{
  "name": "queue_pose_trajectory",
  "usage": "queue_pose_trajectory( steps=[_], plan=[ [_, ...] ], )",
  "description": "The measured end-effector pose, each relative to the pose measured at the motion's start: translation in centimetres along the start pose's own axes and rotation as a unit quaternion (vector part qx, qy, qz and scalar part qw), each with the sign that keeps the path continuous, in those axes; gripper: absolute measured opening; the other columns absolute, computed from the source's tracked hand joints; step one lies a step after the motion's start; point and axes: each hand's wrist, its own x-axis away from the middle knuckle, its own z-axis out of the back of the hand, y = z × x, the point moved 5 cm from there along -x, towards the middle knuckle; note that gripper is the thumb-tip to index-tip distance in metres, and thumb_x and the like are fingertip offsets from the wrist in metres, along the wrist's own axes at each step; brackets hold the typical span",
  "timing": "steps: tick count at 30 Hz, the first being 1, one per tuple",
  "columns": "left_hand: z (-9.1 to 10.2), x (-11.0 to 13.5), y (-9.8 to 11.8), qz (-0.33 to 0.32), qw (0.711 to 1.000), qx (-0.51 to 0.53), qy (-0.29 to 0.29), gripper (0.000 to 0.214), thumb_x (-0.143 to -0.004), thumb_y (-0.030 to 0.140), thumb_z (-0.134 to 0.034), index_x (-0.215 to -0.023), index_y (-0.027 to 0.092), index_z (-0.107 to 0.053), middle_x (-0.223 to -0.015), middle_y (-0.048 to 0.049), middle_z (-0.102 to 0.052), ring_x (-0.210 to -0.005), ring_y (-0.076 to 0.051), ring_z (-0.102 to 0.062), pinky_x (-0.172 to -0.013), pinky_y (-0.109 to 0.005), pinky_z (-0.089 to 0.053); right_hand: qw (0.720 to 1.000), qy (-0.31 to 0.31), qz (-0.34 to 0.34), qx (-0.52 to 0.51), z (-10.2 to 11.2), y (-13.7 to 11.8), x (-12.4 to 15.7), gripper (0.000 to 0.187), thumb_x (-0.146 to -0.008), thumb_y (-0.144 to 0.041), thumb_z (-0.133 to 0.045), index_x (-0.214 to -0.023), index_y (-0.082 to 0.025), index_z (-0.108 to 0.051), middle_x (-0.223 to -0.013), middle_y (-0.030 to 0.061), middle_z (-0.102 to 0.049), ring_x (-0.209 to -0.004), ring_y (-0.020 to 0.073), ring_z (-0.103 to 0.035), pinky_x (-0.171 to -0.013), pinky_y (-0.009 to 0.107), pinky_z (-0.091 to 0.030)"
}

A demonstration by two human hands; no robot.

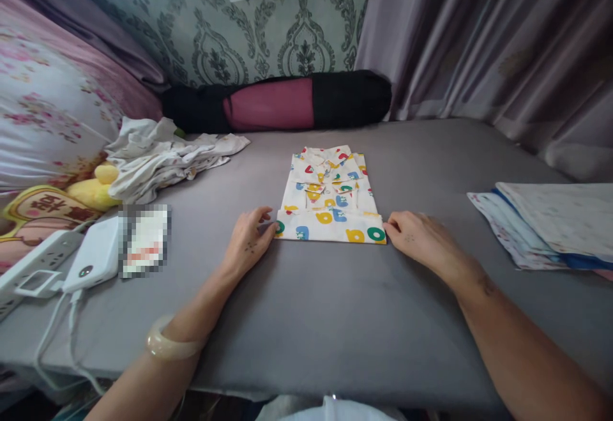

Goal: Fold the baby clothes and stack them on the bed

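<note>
A folded white shirt [330, 199] printed with colourful letters lies on the grey-covered surface, collar at the far end and bottom edge folded up across the front. My left hand [251, 237] is at its near left corner, fingers curled and thumb against the cloth edge. At the near right corner, my right hand [412, 237] has its thumb and fingers closed on the hem. Part of each hand's grip is hidden from above.
Crumpled light clothes [158, 156] lie at the far left beside a yellow plush toy [93, 191]. Nearer are a white power bank [98, 252] with cables and a power strip [33, 267]. Folded clothes [560, 223] are stacked at right. A black and maroon roll [272, 105] lies along the wall.
</note>
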Motion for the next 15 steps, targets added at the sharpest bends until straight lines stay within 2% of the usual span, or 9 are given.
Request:
queue_pose_trajectory(
  steps=[2, 3, 5, 7, 10, 15],
  plan=[
    [0.0, 0.1, 0.8, -0.058, 0.998, -0.022, 0.026, 0.031, -0.094, 0.035, -0.047, -0.118, 0.019, -0.057, -0.115, -0.0111, -0.065, -0.107, -0.023, -0.060, -0.094, -0.041, -0.050, 0.999, 0.053, -0.002, 0.011, 0.3, -0.5, 0.2, 0.036, -0.097, -0.031, -0.035, -0.091, -0.019, -0.068, -0.089, 0.0125, -0.071, -0.083, 0.0259, -0.067, -0.065, 0.032, -0.041],
    [-0.1, 0.2, 1.4, -0.092, 0.995, -0.029, 0.028, 0.033, -0.096, 0.034, -0.044, -0.122, 0.019, -0.055, -0.122, -0.0124, -0.062, -0.115, -0.024, -0.058, -0.099, -0.043, -0.048, 0.996, 0.083, 0.021, -0.003, 0.3, -1.1, 0.3, 0.038, -0.098, -0.030, -0.032, -0.098, -0.018, -0.068, -0.095, 0.0137, -0.071, -0.088, 0.0265, -0.067, -0.071, 0.033, -0.044],
    [-0.8, 0.5, 3.0, -0.154, 0.987, -0.049, 0.009, 0.039, -0.098, 0.033, -0.038, -0.133, 0.018, -0.048, -0.136, -0.0147, -0.055, -0.132, -0.026, -0.046, -0.108, -0.046, -0.042, 0.983, 0.135, 0.117, -0.046, 0.1, -3.0, 0.6, 0.041, -0.100, -0.031, -0.029, -0.119, -0.016, -0.063, -0.119, 0.0155, -0.066, -0.110, 0.0268, -0.062, -0.088, 0.037, -0.047],
    [-1.9, 1.0, 4.7, -0.189, 0.978, -0.083, -0.029, 0.047, -0.099, 0.035, -0.036, -0.141, 0.015, -0.040, -0.147, -0.0164, -0.045, -0.144, -0.028, -0.030, -0.114, -0.048, -0.034, 0.958, 0.158, 0.230, -0.073, -0.6, -5.2, 1.1, 0.048, -0.101, -0.035, -0.028, -0.139, -0.014, -0.048, -0.145, 0.0146, -0.048, -0.135, 0.0256, -0.044, -0.108, 0.041, -0.038],
    [-3.4, 1.4, 6.9, -0.205, 0.965, -0.139, -0.081, 0.055, -0.100, 0.040, -0.032, -0.148, 0.012, -0.030, -0.156, -0.0170, -0.032, -0.148, -0.029, -0.018, -0.117, -0.051, -0.027, 0.938, 0.132, 0.313, -0.064, -2.2, -7.7, 1.7, 0.057, -0.102, -0.041, -0.026, -0.151, -0.012, -0.031, -0.159, 0.0112, -0.026, -0.148, 0.0237, -0.018, -0.120, 0.047, -0.021],
    [-5.2, 0.9, 8.4, -0.209, 0.955, -0.192, -0.088, 0.054, -0.100, 0.031, -0.027, -0.148, 0.007, -0.030, -0.157, -0.0179, -0.028, -0.148, -0.030, -0.015, -0.118, -0.052, -0.022, 0.934, 0.094, 0.341, -0.054, -3.1, -9.5, 1.8, 0.062, -0.102, -0.047, -0.026, -0.154, -0.013, -0.023, -0.161, 0.0104, -0.017, -0.149, 0.0237, -0.009, -0.120, 0.052, -0.015]
  ],
)
